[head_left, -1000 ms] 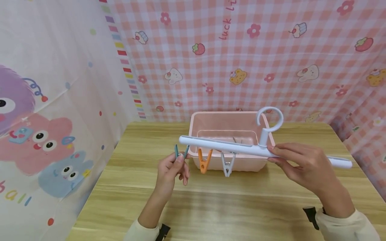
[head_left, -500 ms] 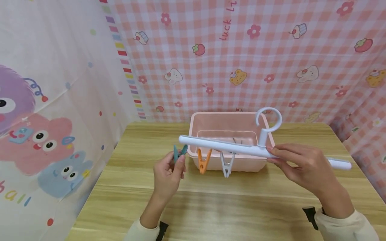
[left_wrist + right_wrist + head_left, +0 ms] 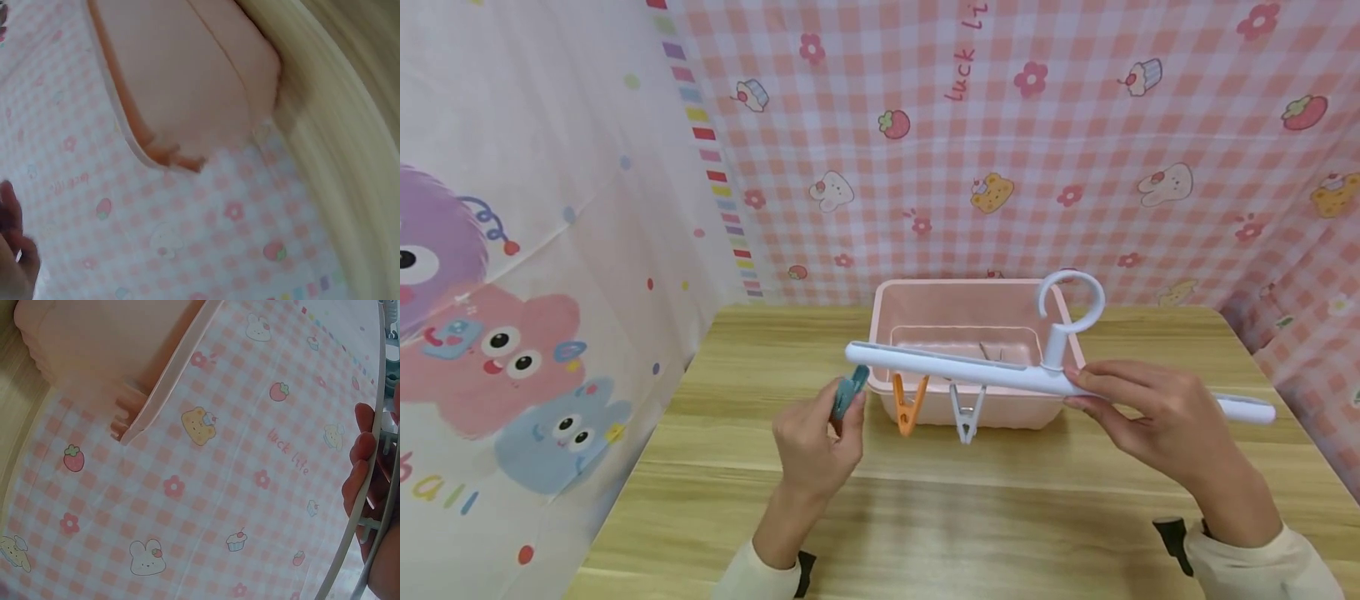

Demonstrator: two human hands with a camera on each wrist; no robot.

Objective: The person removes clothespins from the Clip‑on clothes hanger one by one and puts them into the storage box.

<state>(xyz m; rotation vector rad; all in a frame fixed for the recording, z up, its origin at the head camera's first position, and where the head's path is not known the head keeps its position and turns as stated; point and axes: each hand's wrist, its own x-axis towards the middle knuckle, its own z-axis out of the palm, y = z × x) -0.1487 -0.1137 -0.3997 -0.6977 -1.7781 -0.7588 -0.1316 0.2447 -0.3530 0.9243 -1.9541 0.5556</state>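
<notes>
A teal clothespin (image 3: 847, 393) is pinched between the thumb and fingers of my left hand (image 3: 817, 446), just below the left end of a white clip hanger (image 3: 955, 367). It shows nearly edge-on. My right hand (image 3: 1165, 421) grips the hanger's bar beside its round hook, thumb below and fingers above. From the bar hang an orange clothespin (image 3: 907, 408) and a pale grey clothespin (image 3: 967, 417). At the edge of the right wrist view, fingers (image 3: 359, 450) curl at the hanger (image 3: 344, 556). The left wrist view catches part of a hand (image 3: 15, 250) without the clothespin.
Behind the hanger a pink plastic basket (image 3: 962, 302) stands on the wooden table (image 3: 985, 517), with small thin items inside. A pink checked cloth (image 3: 925, 158) hangs behind the table, and a white cartoon cloth (image 3: 617, 350) hangs on the left.
My left hand has drawn slightly left and turned the teal clothespin from a V-shaped front view to nearly edge-on. The right hand and hanger have barely moved.
</notes>
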